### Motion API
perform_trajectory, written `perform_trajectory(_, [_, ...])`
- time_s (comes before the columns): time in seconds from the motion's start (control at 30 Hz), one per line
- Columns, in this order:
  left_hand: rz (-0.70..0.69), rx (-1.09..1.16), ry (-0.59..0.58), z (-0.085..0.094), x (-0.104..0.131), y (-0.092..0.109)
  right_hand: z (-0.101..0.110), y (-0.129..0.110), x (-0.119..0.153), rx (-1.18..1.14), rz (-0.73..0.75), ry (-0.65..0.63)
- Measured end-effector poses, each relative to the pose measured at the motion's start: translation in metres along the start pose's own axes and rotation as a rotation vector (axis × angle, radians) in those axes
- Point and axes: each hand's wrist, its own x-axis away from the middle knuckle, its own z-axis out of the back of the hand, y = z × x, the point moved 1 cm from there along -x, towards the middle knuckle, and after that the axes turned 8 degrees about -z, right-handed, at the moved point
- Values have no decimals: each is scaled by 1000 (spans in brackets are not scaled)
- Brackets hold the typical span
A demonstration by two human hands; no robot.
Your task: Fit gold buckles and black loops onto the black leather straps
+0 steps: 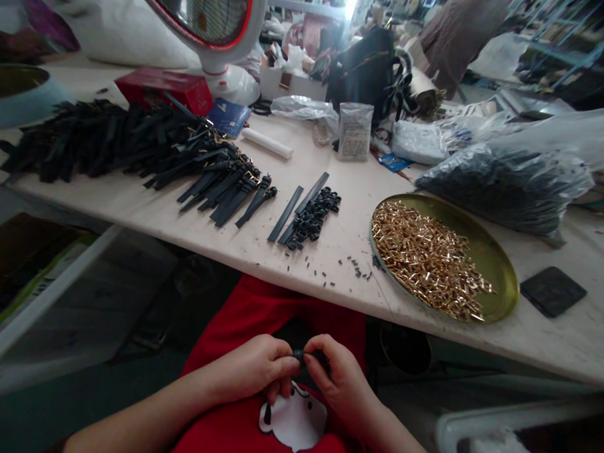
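Note:
Low over my red-clad lap, my left hand [273, 364] and my right hand [337, 372] face each other, closed in a pinch. Between their fingertips shows a short bit of a black strap [298, 354]; the fingers cover most of it. On the table ahead lies a heap of small black strap loops [314, 216], with flat black strips [286, 214] beside it. To the left spreads a long pile of black straps [128, 137], several with gold buckles. A round tray [502, 278] on the right holds many small gold buckles [428, 254].
A fan [213, 20], a red box [163, 89] and a white roll [267, 143] stand or lie behind the straps. At the right are a plastic bag of dark pieces [510, 180] and a black square [554, 291]. The table edge [329, 293] runs between lap and tabletop.

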Motion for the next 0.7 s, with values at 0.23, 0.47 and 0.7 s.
perform_trajectory(0.23, [-35,-51,48,-2,-1,-3,-4,3,-2,25,63,31])
perform_trajectory(0.47, [-77,-43,-22,23,-5,10,2,3,-21,-21,127,53])
perform_trajectory(0.7, [-93,-140,60,30,-21,14,3,-2,-39,-44,161,139])
